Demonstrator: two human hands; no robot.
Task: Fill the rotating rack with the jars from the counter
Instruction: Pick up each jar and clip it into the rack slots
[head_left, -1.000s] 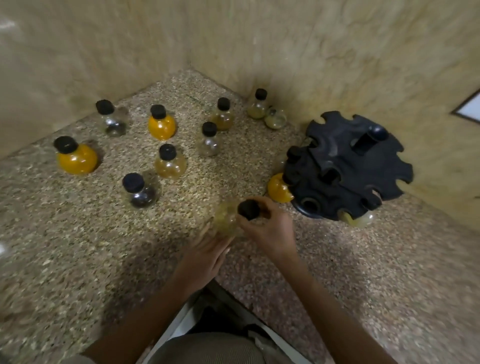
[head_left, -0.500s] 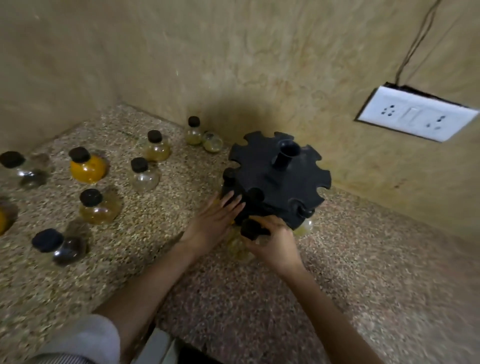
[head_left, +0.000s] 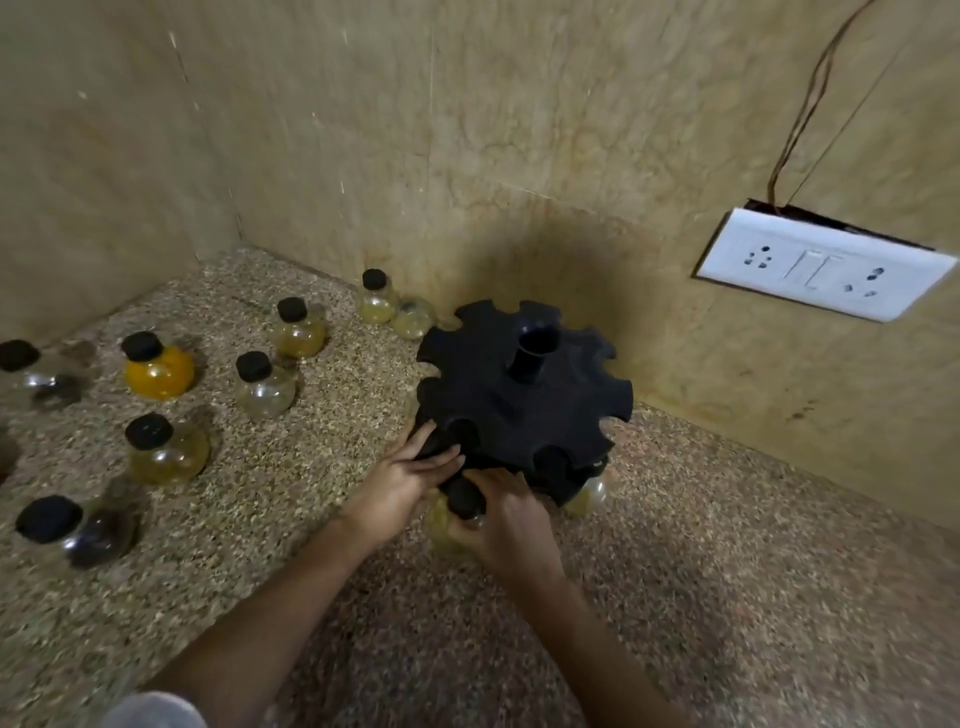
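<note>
R hand (head_left: 506, 525) is wrapped round a jar (head_left: 464, 503) by its black cap and neck, pushing it at a slot on the near edge of the rack (head_left: 524, 395). L hand (head_left: 410, 475) lies flat, fingers together, against the rack's left side, prob bracing it. Jar's pale body sits low, just off the counter (head_left: 727, 545); can't tell if the neck's seated yet. Risks: rack spins if the L hand slips, so the neck misses the notch; a jar only half in could drop & roll. Glass looks slick. Other jars, e.g. the orange one (head_left: 158, 370), wait well apart on the left.
</note>
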